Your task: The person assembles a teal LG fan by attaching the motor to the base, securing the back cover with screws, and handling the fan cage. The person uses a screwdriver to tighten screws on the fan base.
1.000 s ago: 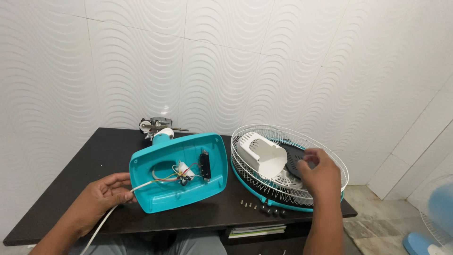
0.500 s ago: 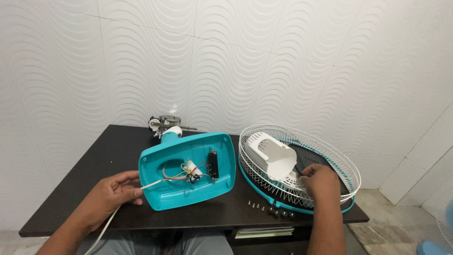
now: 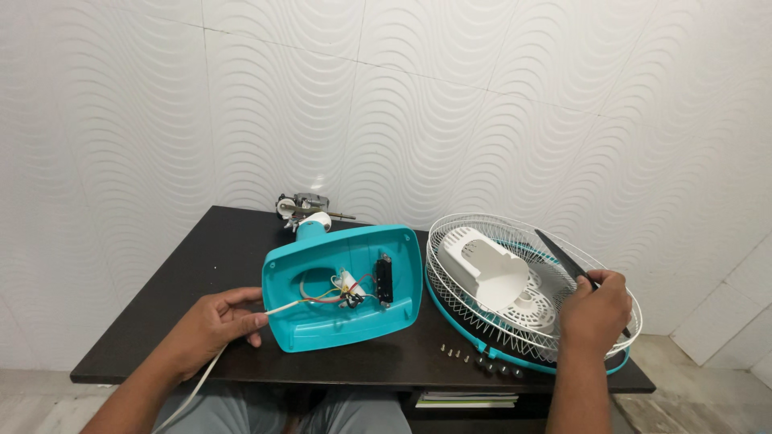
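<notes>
My left hand (image 3: 211,325) rests on the dark table (image 3: 193,265) and pinches a white power cord (image 3: 281,308) where it enters an upturned teal fan base (image 3: 322,321). Coloured wires (image 3: 342,291) and a black switch block (image 3: 384,280) show inside the base. My right hand (image 3: 595,312) grips a flat black plate (image 3: 563,253), tilted on edge above the white wire fan grille (image 3: 515,229). A white motor cover (image 3: 482,267) lies in the grille.
A bare fan motor (image 3: 304,206) sits behind the base, near the wall. Several small screws (image 3: 454,352) and black knobs (image 3: 498,368) lie along the table's front edge. Books (image 3: 466,398) are stacked under the table.
My right hand has closed on the black plate that lay flat in the grille and lifted it up on edge. My left hand keeps hold of the cord. The view has shifted.
</notes>
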